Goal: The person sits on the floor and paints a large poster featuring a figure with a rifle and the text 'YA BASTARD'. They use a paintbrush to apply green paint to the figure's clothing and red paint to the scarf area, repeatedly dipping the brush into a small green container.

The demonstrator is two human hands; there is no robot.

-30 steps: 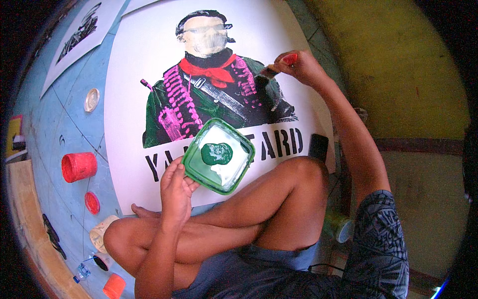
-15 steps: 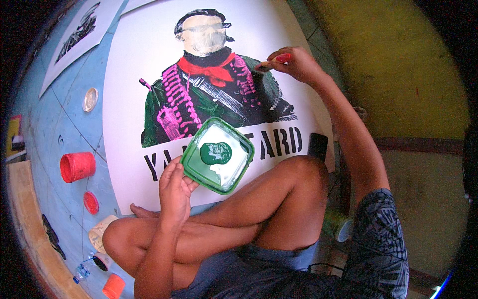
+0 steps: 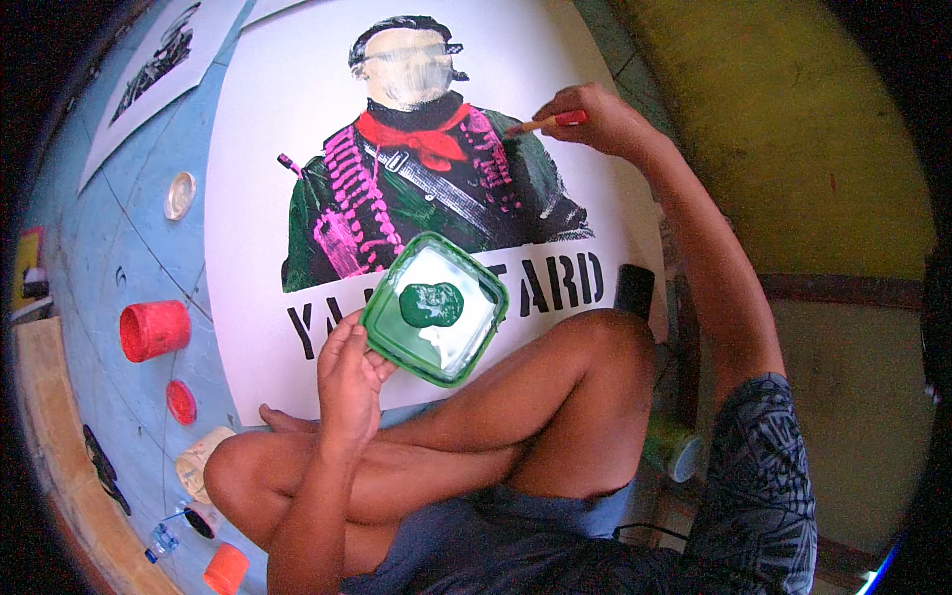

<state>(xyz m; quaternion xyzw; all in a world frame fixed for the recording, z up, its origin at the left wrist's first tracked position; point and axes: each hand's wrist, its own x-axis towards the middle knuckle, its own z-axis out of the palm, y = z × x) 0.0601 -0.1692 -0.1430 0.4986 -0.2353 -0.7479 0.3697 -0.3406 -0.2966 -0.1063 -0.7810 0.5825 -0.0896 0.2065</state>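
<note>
My left hand (image 3: 349,382) grips the lower left edge of a square green-rimmed plastic lid (image 3: 382,342), with a pool of dark green paint (image 3: 432,304) on it. Pinched in my right hand (image 3: 592,121) is a paintbrush (image 3: 548,123) with a wooden and red handle. Its bristles touch the green shoulder of a figure on a large white painted poster (image 3: 248,198). That figure wears a red scarf (image 3: 412,137), pink bandoliers and a dark green jacket (image 3: 426,203). Black block lettering runs beneath it, partly hidden by the lid.
My crossed legs (image 3: 516,397) lie at the poster's near edge, beside a black phone (image 3: 634,291). Left on the blue tiled floor are a red pot (image 3: 156,331), a red lid (image 3: 181,403), a pale lid (image 3: 179,196) and an orange cup (image 3: 226,569). A wall (image 3: 793,139) stands right.
My right hand has turned and shifted slightly, and the brush now points left with its tip on the shoulder. My left hand and the lid stay almost where they were.
</note>
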